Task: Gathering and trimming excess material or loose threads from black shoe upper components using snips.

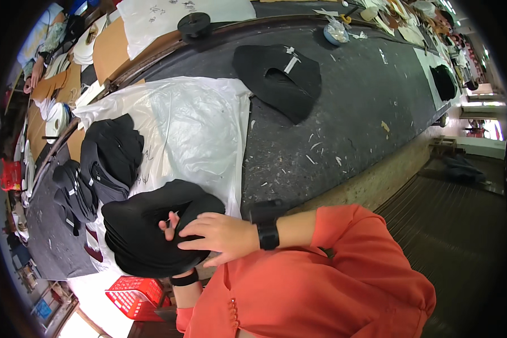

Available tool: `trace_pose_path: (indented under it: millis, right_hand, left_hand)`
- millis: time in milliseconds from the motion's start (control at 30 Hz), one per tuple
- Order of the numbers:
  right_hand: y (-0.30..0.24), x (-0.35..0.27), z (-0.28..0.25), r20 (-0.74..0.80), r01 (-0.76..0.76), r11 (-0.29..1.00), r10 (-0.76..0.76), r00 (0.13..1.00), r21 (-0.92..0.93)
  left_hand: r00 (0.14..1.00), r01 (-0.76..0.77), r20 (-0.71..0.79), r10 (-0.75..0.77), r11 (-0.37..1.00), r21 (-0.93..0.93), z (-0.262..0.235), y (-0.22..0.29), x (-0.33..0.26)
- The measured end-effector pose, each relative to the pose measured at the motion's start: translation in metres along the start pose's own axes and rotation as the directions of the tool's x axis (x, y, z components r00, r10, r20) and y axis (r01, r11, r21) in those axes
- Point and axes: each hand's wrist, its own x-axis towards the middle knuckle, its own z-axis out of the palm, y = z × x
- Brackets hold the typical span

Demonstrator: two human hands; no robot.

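Observation:
A thick stack of black fabric pieces [135, 225] with a central opening is held up at the table's near edge, in front of me. My left hand [170, 226] reaches it from below. Its fingertips poke up through the opening, and the rest of the hand is hidden under the fabric. My right hand [217, 234] lies over the stack's right side with its fingers spread, touching the top layer beside the opening. A black band [268, 235] circles my right wrist.
White plastic sheeting [200, 127] covers part of the dark table [349, 118]. More black stacks [110, 158] lie left. A black cut piece [279, 79] with white strips lies farther back, near a small bowl [336, 34]. A red basket [134, 296] stands below the near edge.

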Motion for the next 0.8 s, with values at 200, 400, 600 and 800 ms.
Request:
trace_pose_path:
  millis: [200,400,600,800]
  right_hand:
    - [0.140,0.005,-0.139,-0.496,-0.412,0.908,0.328,0.804,-0.068]
    - [0.286,-0.028,-0.286,-0.657,-0.810,0.484,0.497,0.567,-0.332]
    - [0.328,-0.005,-0.318,-0.399,-0.778,0.532,0.669,0.628,-0.333]
    - [0.362,0.013,-0.327,-0.165,-0.793,0.488,0.804,0.571,-0.365]
  left_hand:
    - [1.000,-0.022,0.021,0.012,0.821,0.570,0.073,-0.021,0.018]
    - [0.996,0.028,-0.089,0.022,0.852,0.524,0.054,-0.030,-0.022]
    - [0.991,0.051,-0.130,0.021,0.849,0.526,0.061,-0.045,-0.029]
    - [0.986,0.032,-0.155,0.064,0.836,0.548,0.081,-0.046,-0.040]
